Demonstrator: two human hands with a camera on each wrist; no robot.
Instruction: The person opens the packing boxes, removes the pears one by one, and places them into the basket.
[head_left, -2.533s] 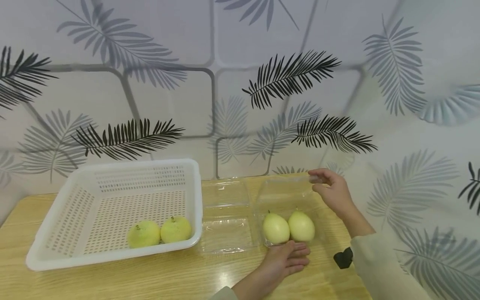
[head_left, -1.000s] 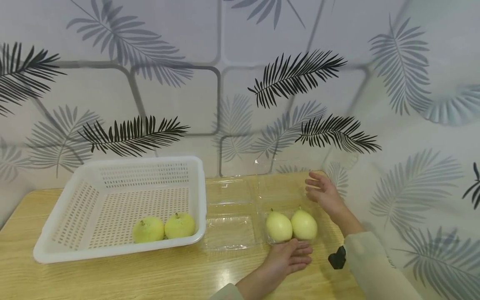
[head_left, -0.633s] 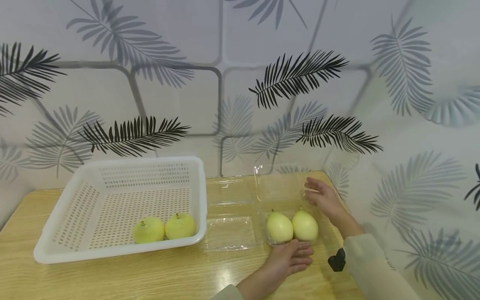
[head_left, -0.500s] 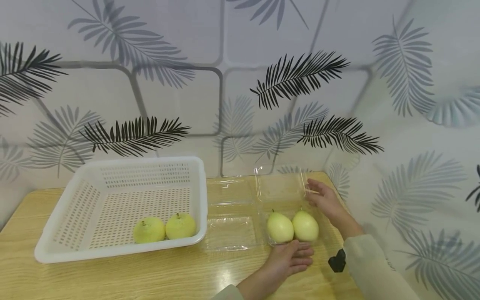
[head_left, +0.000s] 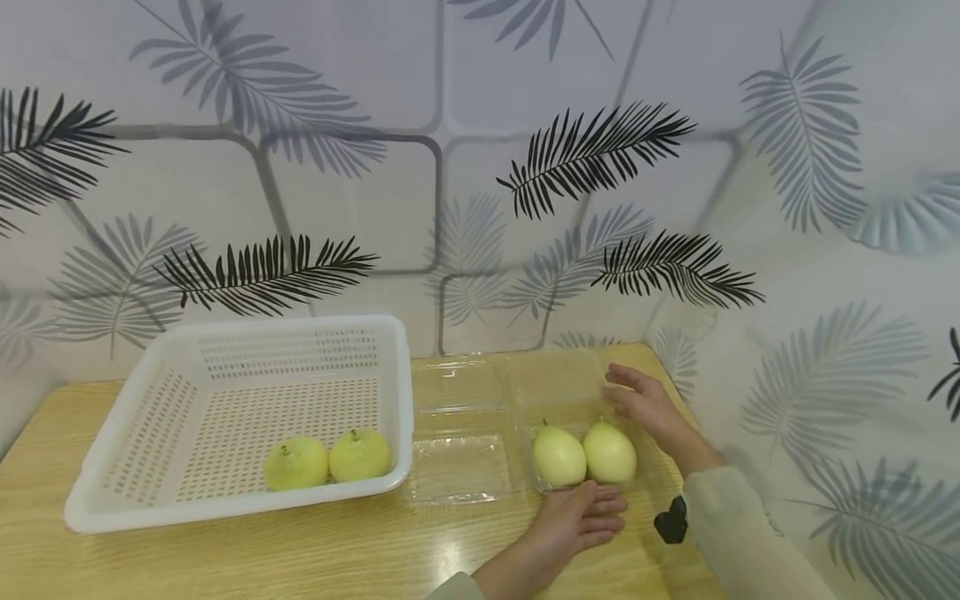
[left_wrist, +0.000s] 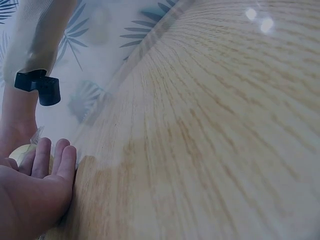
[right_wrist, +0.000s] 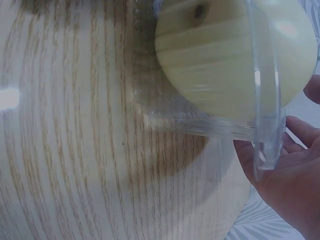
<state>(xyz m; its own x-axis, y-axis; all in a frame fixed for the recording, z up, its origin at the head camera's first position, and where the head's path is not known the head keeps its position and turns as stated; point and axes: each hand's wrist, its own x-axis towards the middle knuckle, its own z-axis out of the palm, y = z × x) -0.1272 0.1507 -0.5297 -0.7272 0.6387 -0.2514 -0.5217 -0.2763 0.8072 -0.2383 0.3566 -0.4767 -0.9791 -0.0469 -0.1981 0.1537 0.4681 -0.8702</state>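
Observation:
Two pale yellow-green pears (head_left: 558, 457) sit side by side in a clear plastic clamshell box, whose raised lid (head_left: 558, 379) leans toward the wall. My left hand (head_left: 566, 525) rests at the front of the box, palm turned up and fingers extended; the left wrist view also shows these relaxed fingers (left_wrist: 42, 157). Beside the lid's right edge is my right hand (head_left: 648, 408), its fingers loosely bent. In the right wrist view, a pear (right_wrist: 215, 65) shows through the clear plastic, and the right hand (right_wrist: 287, 175) lies behind the box's rim.
Left of the box, another clear clamshell (head_left: 461, 467) lies unfolded. A white perforated basket (head_left: 225, 512) stands farther left with two yellow-green fruits (head_left: 296, 464) inside. The wooden table (head_left: 315, 558) meets a leaf-patterned wall (head_left: 480, 317) behind.
My right hand has let go of the lid's corner and moved slightly down and left. The lid has swung back, risen a little, then tipped lower again. My left hand stays at the front.

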